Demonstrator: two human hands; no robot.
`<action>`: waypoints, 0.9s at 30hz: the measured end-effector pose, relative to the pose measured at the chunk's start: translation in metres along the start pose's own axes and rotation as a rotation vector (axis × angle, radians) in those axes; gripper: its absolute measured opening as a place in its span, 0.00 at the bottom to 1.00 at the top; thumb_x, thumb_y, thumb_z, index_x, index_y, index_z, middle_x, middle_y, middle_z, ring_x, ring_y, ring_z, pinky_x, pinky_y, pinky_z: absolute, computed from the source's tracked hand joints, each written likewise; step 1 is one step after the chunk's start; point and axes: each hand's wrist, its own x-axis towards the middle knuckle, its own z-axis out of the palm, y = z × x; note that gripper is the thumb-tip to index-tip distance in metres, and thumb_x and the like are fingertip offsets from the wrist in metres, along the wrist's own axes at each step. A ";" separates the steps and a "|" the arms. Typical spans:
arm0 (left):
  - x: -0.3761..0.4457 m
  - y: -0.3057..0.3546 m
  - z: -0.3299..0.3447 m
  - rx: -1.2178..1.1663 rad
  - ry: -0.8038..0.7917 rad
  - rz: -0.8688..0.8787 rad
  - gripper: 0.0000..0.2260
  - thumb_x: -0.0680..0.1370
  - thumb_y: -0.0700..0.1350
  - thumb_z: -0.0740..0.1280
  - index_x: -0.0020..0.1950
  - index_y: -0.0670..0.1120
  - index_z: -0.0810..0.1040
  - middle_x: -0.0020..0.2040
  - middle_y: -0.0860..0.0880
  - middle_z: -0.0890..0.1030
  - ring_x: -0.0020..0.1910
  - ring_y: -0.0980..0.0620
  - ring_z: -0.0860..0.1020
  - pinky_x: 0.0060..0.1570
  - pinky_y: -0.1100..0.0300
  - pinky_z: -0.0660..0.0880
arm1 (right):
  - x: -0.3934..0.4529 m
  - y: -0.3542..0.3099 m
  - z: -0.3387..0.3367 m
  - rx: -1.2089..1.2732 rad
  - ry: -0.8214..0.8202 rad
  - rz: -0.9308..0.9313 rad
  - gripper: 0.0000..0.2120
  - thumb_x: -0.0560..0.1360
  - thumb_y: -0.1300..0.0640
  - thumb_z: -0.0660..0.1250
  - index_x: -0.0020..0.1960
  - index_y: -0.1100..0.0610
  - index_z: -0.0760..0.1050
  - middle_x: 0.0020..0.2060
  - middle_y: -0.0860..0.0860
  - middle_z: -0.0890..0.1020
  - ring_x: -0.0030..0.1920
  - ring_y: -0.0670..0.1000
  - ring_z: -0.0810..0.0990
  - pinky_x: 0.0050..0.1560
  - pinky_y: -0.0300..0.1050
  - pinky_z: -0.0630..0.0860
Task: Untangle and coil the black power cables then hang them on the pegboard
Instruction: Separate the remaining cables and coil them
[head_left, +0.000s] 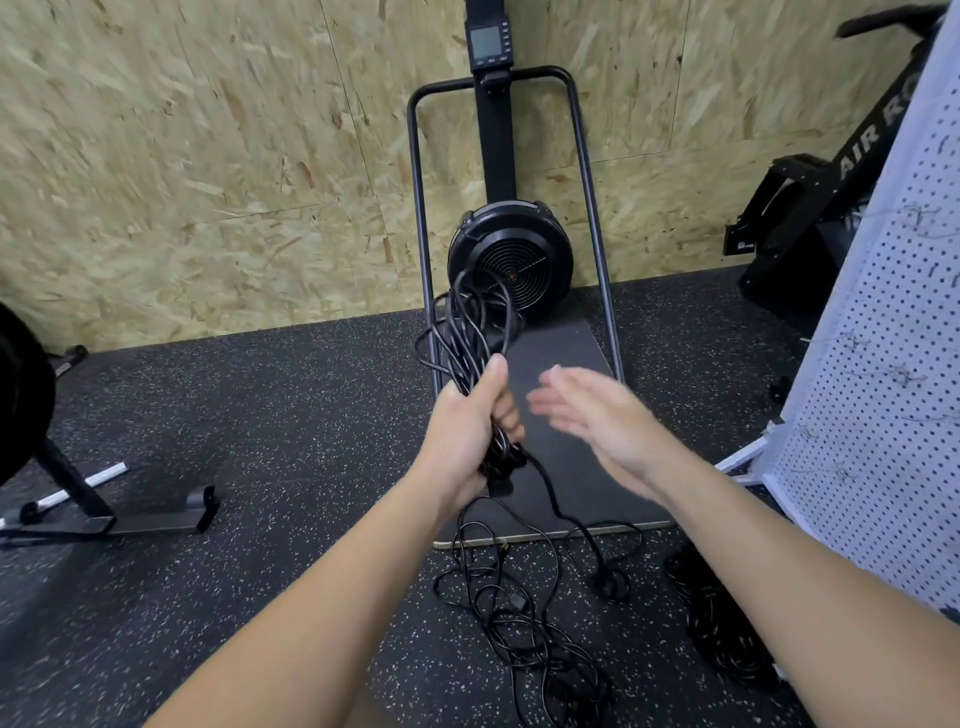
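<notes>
The left hand (470, 415) is clenched around a bundle of cable loops (470, 322), and the right hand (587, 415) is released, flat beside it. The rest of the cable (524, 623) lies tangled on the floor (260, 415), so coiling seems half done; next the right hand should probably feed another loop. The pegboard (883, 364) waits at the right.

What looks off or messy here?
The loose black cables lie tangled on the floor, uncoiled. One strand runs up to the coiled bundle gripped by the left hand. Pegboard hooks carry no cables.

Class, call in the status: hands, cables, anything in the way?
Left hand grips cable bundle. Right hand open, holding nothing. Loose cables tangled on floor. Pegboard at right, nothing blocking.
</notes>
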 end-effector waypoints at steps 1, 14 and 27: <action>0.005 0.005 0.000 -0.085 0.011 0.021 0.19 0.88 0.53 0.68 0.40 0.51 0.67 0.35 0.49 0.60 0.31 0.51 0.61 0.32 0.58 0.68 | -0.003 0.003 0.004 -0.013 -0.124 0.070 0.25 0.87 0.38 0.63 0.76 0.54 0.77 0.61 0.48 0.87 0.61 0.42 0.86 0.75 0.52 0.77; 0.037 0.063 -0.073 -0.749 0.073 0.050 0.15 0.87 0.55 0.69 0.43 0.50 0.76 0.33 0.56 0.62 0.29 0.58 0.59 0.33 0.65 0.61 | -0.001 0.048 -0.041 -0.222 -0.363 0.222 0.25 0.85 0.36 0.67 0.49 0.59 0.82 0.39 0.54 0.75 0.45 0.55 0.78 0.61 0.54 0.75; 0.005 0.022 -0.044 0.020 -0.166 -0.144 0.11 0.86 0.50 0.71 0.46 0.49 0.78 0.41 0.49 0.73 0.35 0.54 0.66 0.35 0.62 0.69 | 0.001 0.009 -0.010 -0.326 -0.072 -0.140 0.20 0.83 0.41 0.71 0.42 0.55 0.79 0.34 0.54 0.70 0.37 0.56 0.63 0.44 0.54 0.63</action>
